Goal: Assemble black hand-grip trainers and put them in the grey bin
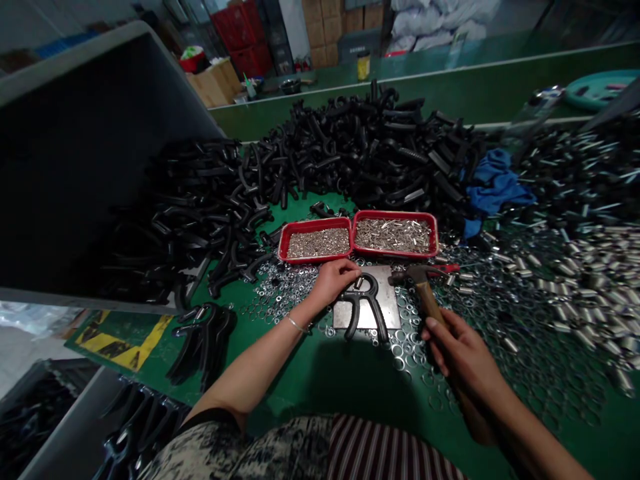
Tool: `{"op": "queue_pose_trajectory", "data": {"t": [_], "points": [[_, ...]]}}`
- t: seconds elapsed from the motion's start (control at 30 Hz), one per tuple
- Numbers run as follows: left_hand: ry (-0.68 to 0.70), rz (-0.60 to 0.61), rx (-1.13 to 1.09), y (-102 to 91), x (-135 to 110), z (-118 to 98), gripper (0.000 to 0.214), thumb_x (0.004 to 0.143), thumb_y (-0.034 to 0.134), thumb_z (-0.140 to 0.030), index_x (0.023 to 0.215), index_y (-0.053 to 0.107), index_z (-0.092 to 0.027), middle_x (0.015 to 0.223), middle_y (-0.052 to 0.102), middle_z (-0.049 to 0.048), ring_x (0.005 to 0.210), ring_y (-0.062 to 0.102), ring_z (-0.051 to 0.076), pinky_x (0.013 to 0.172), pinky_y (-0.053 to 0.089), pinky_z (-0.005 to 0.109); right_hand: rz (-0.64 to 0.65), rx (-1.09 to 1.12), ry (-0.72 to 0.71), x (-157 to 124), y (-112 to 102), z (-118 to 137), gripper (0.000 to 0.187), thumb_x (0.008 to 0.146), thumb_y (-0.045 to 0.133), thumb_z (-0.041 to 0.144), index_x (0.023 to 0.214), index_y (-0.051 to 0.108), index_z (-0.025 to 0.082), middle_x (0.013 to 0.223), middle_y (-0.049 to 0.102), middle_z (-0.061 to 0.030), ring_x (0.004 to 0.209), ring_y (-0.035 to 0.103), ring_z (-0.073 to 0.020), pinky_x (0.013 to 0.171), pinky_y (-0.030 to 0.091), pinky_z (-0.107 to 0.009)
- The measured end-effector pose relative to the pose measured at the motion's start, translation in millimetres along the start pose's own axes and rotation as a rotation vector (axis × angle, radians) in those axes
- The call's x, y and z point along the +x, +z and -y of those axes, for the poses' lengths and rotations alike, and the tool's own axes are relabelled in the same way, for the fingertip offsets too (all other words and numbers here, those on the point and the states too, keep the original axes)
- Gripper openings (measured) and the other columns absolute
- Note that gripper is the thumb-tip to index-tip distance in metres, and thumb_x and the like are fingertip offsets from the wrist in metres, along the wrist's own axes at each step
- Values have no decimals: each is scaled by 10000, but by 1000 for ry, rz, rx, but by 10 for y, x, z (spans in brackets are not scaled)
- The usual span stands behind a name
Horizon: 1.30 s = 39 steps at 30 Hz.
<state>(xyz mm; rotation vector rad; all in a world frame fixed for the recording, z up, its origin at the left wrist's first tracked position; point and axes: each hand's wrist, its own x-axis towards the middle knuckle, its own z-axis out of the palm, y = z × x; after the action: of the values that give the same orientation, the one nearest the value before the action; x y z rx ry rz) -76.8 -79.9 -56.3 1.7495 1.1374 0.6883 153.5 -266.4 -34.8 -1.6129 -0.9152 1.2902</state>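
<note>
Two hands are flanking a black handle piece [378, 315]: the left hand [331, 281], nearer, is holding its fingertips almost together at the upper-left edge, any grip unclear; the right hand [457, 343] is gripping a hammer [429, 301], head pointing leftward. The piece is lying on a steel plate [391, 297], legs running toward the body.

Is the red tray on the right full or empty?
Not empty: small metal pins lie all across the red tray. I can't tell how deep they go.
</note>
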Motion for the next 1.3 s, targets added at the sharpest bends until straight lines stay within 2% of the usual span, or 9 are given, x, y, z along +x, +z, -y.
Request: {"op": "queue_pose_trajectory", "data": {"t": [0.17,0.3,0.47,0.57,0.7,0.8,0.93,1.13,1.3], "points": [[58,-21,82,11,-26,-37,104,866,677,-253,876,706,-153,837,722,38,754,643,150,720,497,269,42,54,25,-5,-26,48,527,904,610,552,1301,513,220,821,666,-9,462,520,-102,411,418,-222],[298,-7,359,2,-61,-69,113,939,582,-201,924,680,-147,936,703,68,896,641,183,845,508,322,63,-20,30,37,-72,102,574,911,592,552,1374,482,232,822,681,-8,477,542,-120,419,440,-235],[522,179,653,-59,-40,-12,230,1015,423,-192,1081,640,-150,1131,654,114,1104,582,220,975,483,384,51,-486,-140,189,-227,223,562,920,555,535,1394,545,233,971,755,-69,681,698,-232,562,568,-339],[495,136,609,-96,-97,-37,215,1014,461,-238,1140,612,-149,1148,644,112,1110,576,215,996,479,392,70,-675,-371,211,-255,428,561,967,507,458,1501,450,294,1325,662,-65,1060,696,-284,886,578,-434],[484,2,638,-118,-405,-169,282,1019,462,-286,1231,587,-146,1225,624,130,1156,548,247,1025,440,441,18,-717,-590,184,-137,726,581,999,466,370,1563,331,342,1481,533,-30,1284,573,-289,1049,498,-477],[523,87,721,-93,-660,-225,302,1036,411,-292,1216,618,-166,1193,653,117,1123,566,257,1011,428,452,43,-797,-663,273,-18,804,594,987,467,307,1565,336,322,1422,588,-58,1254,597,-302,1036,506,-499],[512,139,776,-33,-777,-171,329,1044,380,-290,1248,613,-179,1202,655,110,1133,569,260,1023,416,447,280,-910,-628,461,69,795,578,977,458,273,1539,372,376,1325,662,-30,1108,686,-272,928,573,-461],[518,107,753,-25,-757,-167,321,1043,380,-284,1248,596,-164,1203,646,110,1135,556,257,1023,410,441,179,-945,-615,453,120,880,555,969,482,292,1520,427,325,1201,723,-55,1022,716,-259,886,591,-436],[212,-55,858,53,-985,-349,494,926,554,-577,1082,614,-112,1050,651,150,1011,594,305,919,464,479,247,-904,-766,268,44,755,561,988,467,275,1540,386,330,1349,650,-35,1104,689,-247,932,577,-398]]}}
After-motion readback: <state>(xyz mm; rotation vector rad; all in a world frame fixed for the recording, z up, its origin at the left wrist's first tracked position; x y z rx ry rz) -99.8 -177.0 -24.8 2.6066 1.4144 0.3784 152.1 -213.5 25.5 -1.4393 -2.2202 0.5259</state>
